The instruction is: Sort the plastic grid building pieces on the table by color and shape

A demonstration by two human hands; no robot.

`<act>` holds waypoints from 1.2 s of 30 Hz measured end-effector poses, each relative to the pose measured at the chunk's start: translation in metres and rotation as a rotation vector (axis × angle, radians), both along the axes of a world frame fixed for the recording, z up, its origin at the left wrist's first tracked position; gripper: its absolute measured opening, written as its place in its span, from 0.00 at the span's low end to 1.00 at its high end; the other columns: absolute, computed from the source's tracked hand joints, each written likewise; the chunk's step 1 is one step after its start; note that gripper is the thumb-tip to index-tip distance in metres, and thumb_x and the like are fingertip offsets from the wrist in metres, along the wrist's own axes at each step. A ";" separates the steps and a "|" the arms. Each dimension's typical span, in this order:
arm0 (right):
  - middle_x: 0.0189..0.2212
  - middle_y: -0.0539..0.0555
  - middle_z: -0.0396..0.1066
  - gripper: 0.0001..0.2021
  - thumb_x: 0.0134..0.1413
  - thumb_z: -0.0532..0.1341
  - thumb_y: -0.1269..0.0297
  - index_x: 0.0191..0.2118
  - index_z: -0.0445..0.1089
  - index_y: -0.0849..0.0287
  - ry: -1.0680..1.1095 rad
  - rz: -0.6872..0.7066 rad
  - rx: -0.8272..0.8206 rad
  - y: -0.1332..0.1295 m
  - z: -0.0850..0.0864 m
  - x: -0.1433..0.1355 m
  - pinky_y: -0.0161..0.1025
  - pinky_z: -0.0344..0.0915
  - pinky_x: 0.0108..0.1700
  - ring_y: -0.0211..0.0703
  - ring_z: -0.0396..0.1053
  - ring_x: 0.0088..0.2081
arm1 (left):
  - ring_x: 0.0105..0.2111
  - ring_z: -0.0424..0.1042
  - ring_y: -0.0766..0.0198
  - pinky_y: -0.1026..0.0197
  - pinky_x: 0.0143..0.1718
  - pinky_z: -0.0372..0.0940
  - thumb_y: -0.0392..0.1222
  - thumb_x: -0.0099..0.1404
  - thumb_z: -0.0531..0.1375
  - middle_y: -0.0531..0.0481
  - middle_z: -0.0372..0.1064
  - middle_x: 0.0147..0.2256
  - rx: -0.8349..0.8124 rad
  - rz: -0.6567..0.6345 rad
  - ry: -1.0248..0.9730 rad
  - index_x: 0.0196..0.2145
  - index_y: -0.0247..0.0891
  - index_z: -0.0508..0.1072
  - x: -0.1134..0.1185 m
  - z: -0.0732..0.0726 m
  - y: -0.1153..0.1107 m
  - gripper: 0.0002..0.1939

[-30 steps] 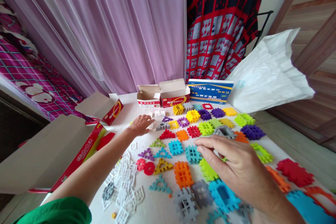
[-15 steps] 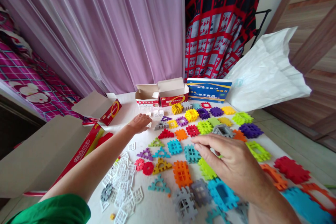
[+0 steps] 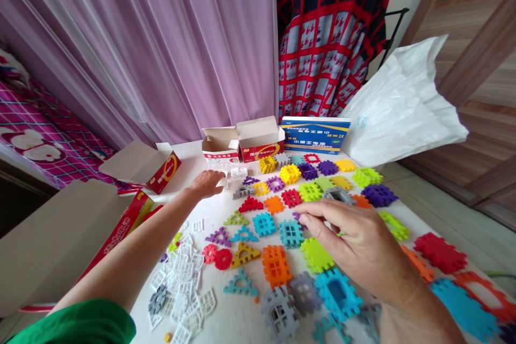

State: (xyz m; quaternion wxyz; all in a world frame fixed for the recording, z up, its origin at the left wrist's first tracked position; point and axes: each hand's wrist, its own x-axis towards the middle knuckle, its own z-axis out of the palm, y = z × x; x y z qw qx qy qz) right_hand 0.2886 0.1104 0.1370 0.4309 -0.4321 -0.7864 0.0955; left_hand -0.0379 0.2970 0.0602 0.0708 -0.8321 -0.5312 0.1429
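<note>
My left hand reaches over the far left part of the table. Its fingers are apart, with the tips at a small white plastic window piece; whether they touch it I cannot tell. More white window pieces stand just right of it. My right hand hovers above the coloured building blocks, its thumb and index finger close together and the other fingers curled. Something pale shows between those fingers, too little to name. Below it lie a lime green block, a teal window block and a blue block.
White window pieces lie heaped at the near left. Red boxes and a blue box stand along the back. Open cartons flank the left side. A white bag rises at the back right.
My left hand has drawn slightly left from the white window pieces. My right hand stays almost in place over the blocks. The whole view has shifted a little.
</note>
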 end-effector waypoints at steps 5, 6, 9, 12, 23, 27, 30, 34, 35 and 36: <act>0.34 0.52 0.79 0.10 0.62 0.56 0.67 0.40 0.76 0.54 -0.001 0.013 -0.003 0.001 0.001 -0.001 0.33 0.72 0.37 0.39 0.77 0.34 | 0.49 0.71 0.53 0.54 0.50 0.64 0.46 0.62 0.57 0.44 0.73 0.48 -0.014 0.021 -0.005 0.53 0.42 0.69 0.005 -0.007 0.003 0.21; 0.34 0.52 0.79 0.10 0.62 0.56 0.67 0.40 0.76 0.54 0.002 0.014 -0.005 0.001 0.001 -0.002 0.33 0.72 0.37 0.39 0.77 0.34 | 0.50 0.71 0.52 0.53 0.50 0.64 0.46 0.62 0.57 0.43 0.73 0.48 -0.016 0.023 -0.007 0.52 0.41 0.69 0.006 -0.009 0.003 0.21; 0.34 0.52 0.79 0.11 0.61 0.56 0.67 0.40 0.76 0.54 0.012 0.008 -0.008 0.001 0.001 -0.001 0.33 0.73 0.38 0.40 0.77 0.34 | 0.51 0.70 0.51 0.53 0.50 0.64 0.48 0.61 0.58 0.42 0.72 0.50 -0.024 0.017 -0.014 0.53 0.41 0.70 0.005 -0.014 0.003 0.22; 0.34 0.51 0.79 0.11 0.61 0.56 0.67 0.40 0.76 0.54 0.011 0.007 -0.008 0.000 0.002 -0.001 0.34 0.73 0.38 0.40 0.77 0.34 | 0.49 0.71 0.52 0.54 0.49 0.65 0.50 0.61 0.59 0.43 0.73 0.49 -0.034 0.002 -0.017 0.52 0.42 0.71 0.002 -0.015 0.005 0.23; 0.34 0.52 0.79 0.11 0.61 0.56 0.68 0.40 0.77 0.53 -0.002 -0.004 -0.011 0.000 0.003 -0.001 0.33 0.73 0.37 0.40 0.77 0.34 | 0.45 0.73 0.54 0.56 0.46 0.65 0.50 0.62 0.57 0.47 0.76 0.45 -0.015 -0.012 -0.033 0.50 0.44 0.73 0.003 -0.018 0.010 0.20; 0.34 0.52 0.80 0.11 0.61 0.56 0.68 0.39 0.77 0.54 0.000 -0.002 -0.003 0.001 0.003 -0.002 0.33 0.73 0.37 0.40 0.77 0.34 | 0.46 0.73 0.53 0.54 0.47 0.65 0.51 0.63 0.56 0.46 0.76 0.45 -0.015 -0.020 -0.043 0.50 0.44 0.73 0.005 -0.020 0.005 0.20; 0.34 0.52 0.80 0.10 0.61 0.57 0.68 0.39 0.77 0.53 0.001 -0.005 -0.003 0.001 0.003 -0.003 0.34 0.73 0.37 0.41 0.77 0.34 | 0.47 0.72 0.53 0.54 0.48 0.64 0.51 0.63 0.56 0.46 0.75 0.47 -0.010 -0.016 -0.043 0.51 0.43 0.72 0.004 -0.021 0.002 0.20; 0.34 0.52 0.80 0.10 0.61 0.57 0.68 0.39 0.77 0.53 0.002 0.001 -0.009 0.001 0.004 -0.003 0.34 0.73 0.37 0.41 0.77 0.34 | 0.48 0.72 0.53 0.54 0.49 0.64 0.52 0.63 0.56 0.44 0.74 0.49 -0.004 -0.010 -0.037 0.55 0.43 0.70 0.001 -0.020 0.001 0.24; 0.34 0.52 0.80 0.10 0.61 0.57 0.68 0.40 0.77 0.53 0.001 0.006 -0.009 0.000 0.004 -0.003 0.34 0.74 0.37 0.40 0.77 0.34 | 0.48 0.72 0.52 0.54 0.49 0.64 0.52 0.63 0.57 0.43 0.74 0.49 -0.005 -0.013 -0.037 0.56 0.43 0.69 0.000 -0.020 0.000 0.25; 0.34 0.52 0.80 0.10 0.61 0.57 0.68 0.40 0.77 0.53 0.000 0.011 -0.009 0.000 0.004 -0.003 0.34 0.74 0.37 0.40 0.77 0.34 | 0.48 0.72 0.51 0.53 0.49 0.64 0.52 0.63 0.57 0.43 0.74 0.49 -0.006 -0.018 -0.037 0.57 0.42 0.68 0.000 -0.019 0.000 0.26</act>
